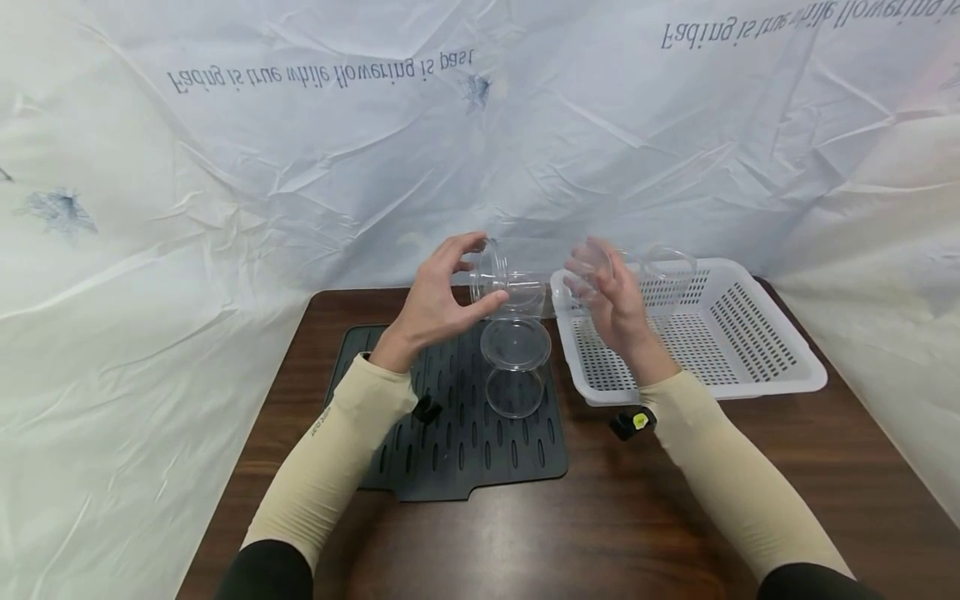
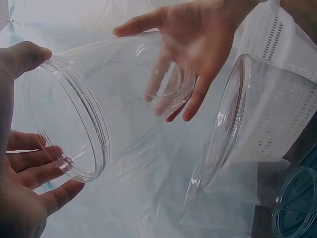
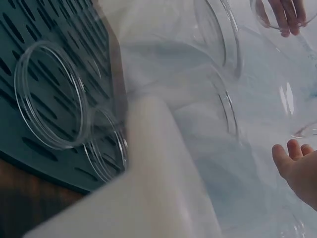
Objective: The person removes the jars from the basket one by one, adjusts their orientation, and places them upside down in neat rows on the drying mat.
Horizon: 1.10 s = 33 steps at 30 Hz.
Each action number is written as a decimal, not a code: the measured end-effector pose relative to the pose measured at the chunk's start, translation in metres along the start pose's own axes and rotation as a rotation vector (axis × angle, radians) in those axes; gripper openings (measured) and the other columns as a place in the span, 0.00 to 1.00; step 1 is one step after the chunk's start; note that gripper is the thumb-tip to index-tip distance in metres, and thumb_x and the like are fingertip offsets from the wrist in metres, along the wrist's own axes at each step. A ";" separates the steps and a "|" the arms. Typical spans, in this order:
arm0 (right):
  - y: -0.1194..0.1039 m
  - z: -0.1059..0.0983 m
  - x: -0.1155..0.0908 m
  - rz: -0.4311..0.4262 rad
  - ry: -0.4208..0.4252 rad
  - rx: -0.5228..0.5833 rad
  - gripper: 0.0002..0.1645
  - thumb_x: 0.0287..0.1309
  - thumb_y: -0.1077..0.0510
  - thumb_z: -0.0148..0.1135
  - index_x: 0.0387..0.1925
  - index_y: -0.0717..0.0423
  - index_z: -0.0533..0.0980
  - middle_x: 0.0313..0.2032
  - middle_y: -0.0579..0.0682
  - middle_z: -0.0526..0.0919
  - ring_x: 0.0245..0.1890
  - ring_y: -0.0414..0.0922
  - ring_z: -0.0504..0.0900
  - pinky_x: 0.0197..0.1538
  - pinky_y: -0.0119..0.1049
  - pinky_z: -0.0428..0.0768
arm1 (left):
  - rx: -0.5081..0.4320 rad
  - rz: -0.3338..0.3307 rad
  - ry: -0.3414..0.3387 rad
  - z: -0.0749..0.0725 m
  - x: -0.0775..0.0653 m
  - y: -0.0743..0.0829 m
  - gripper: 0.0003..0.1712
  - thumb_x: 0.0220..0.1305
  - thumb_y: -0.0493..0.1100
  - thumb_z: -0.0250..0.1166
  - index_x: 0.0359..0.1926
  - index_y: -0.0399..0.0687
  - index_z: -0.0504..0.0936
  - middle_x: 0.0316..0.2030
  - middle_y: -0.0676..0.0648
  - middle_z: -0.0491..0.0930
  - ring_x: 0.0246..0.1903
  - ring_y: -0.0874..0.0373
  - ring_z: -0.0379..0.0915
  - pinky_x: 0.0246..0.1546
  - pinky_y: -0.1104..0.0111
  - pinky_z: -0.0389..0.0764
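Note:
A large clear jar (image 1: 542, 254) lies sideways in the air above the table. My left hand (image 1: 444, 293) grips it around the ridged mouth end, thumb on one side and fingers on the other. In the left wrist view the clear jar (image 2: 116, 84) tapers to a rounded base. Against that base is my right hand (image 2: 205, 44), palm facing it with fingers spread and fairly straight. Below, a clear lidded jar (image 1: 515, 346) stands upright on a dark slotted mat (image 1: 450, 446), with another clear one just behind. Two round bases show on the mat in the right wrist view.
A white perforated basket (image 1: 757, 333) sits at the right, under and beyond the right forearm. Clear rounded plastic (image 1: 675, 265) overlaps its back rim. White printed sheeting (image 1: 337, 150) hangs along the back and sides of the brown wooden table (image 1: 517, 542).

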State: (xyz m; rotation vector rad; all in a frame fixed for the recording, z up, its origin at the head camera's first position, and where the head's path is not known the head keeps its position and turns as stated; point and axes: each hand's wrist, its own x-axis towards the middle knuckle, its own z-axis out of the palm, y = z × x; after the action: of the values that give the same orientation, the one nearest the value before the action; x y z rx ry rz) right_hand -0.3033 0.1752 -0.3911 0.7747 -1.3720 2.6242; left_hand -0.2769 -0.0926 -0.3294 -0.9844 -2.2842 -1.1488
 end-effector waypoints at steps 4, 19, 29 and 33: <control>0.005 -0.001 -0.004 0.030 -0.035 0.070 0.45 0.54 0.48 0.72 0.66 0.59 0.61 0.56 0.54 0.74 0.61 0.56 0.70 0.65 0.50 0.67 | 0.008 0.007 0.009 0.002 -0.001 0.000 0.43 0.55 0.50 0.72 0.69 0.44 0.66 0.62 0.44 0.71 0.62 0.54 0.68 0.56 0.61 0.77; 0.012 -0.008 -0.016 0.101 -0.110 0.104 0.44 0.60 0.51 0.65 0.70 0.63 0.56 0.61 0.61 0.68 0.61 0.58 0.73 0.64 0.49 0.72 | -0.007 0.016 0.000 0.005 -0.012 -0.004 0.44 0.56 0.51 0.71 0.70 0.43 0.65 0.62 0.42 0.71 0.62 0.53 0.68 0.57 0.56 0.78; 0.009 -0.006 -0.010 0.052 -0.084 0.092 0.36 0.61 0.54 0.64 0.65 0.66 0.62 0.53 0.59 0.75 0.54 0.55 0.78 0.60 0.46 0.77 | -0.024 -0.003 -0.009 0.007 -0.013 -0.007 0.45 0.58 0.56 0.69 0.72 0.48 0.62 0.65 0.44 0.68 0.64 0.55 0.65 0.59 0.59 0.76; 0.007 -0.005 -0.008 0.034 -0.079 0.085 0.35 0.60 0.54 0.66 0.63 0.66 0.64 0.51 0.58 0.77 0.53 0.54 0.80 0.59 0.47 0.78 | -0.034 -0.008 -0.020 0.006 -0.013 -0.009 0.47 0.59 0.60 0.68 0.73 0.49 0.61 0.66 0.45 0.67 0.66 0.55 0.64 0.61 0.58 0.75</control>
State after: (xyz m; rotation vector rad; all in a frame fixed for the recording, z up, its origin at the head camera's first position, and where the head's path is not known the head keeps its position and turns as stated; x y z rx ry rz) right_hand -0.3006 0.1761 -0.4026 0.8828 -1.3114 2.7209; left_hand -0.2748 -0.0963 -0.3458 -1.0046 -2.2935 -1.1896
